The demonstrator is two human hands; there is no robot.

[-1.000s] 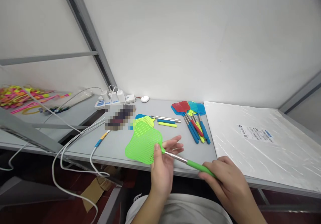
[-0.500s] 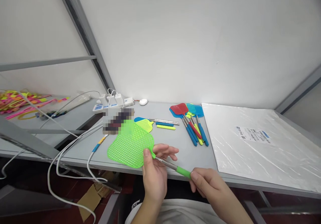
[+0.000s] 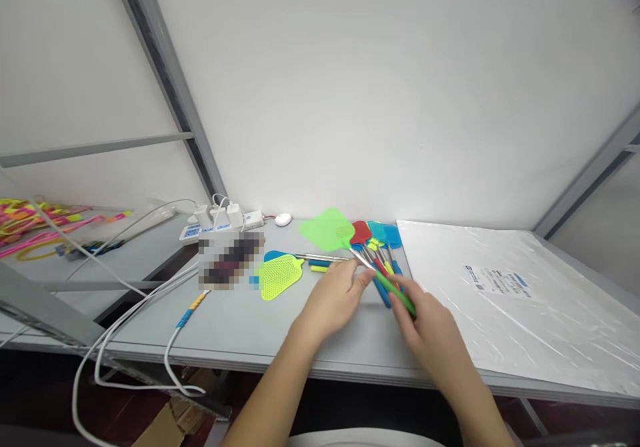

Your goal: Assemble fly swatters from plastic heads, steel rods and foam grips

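A light-green fly swatter [image 3: 327,228] is stretched over the back of the table, its mesh head blurred by motion and partly in front of a red swatter. My right hand [image 3: 425,313] is closed around its green handle. Beside the bare metal shaft, my left hand [image 3: 333,300] has its thumb against the shaft near the handle; its fingers are curled and partly hidden. Under the green swatter lies a pile of assembled swatters, with a red head [image 3: 360,231] and a blue head [image 3: 391,235] showing. Left of my left hand rests a loose yellow swatter head [image 3: 281,277].
Metal rods [image 3: 320,257] and a blue grip [image 3: 319,263] lie behind my left hand. A plastic-wrapped white package [image 3: 500,327] covers the right side. At the back left are a power strip [image 3: 190,233] and a white mouse-like object [image 3: 283,219]. White cables [image 3: 145,300] hang over the front edge.
Both hands have moved forward and the green swatter has swung from above the table's front edge to the pile at the back. My left hand has turned palm-down.
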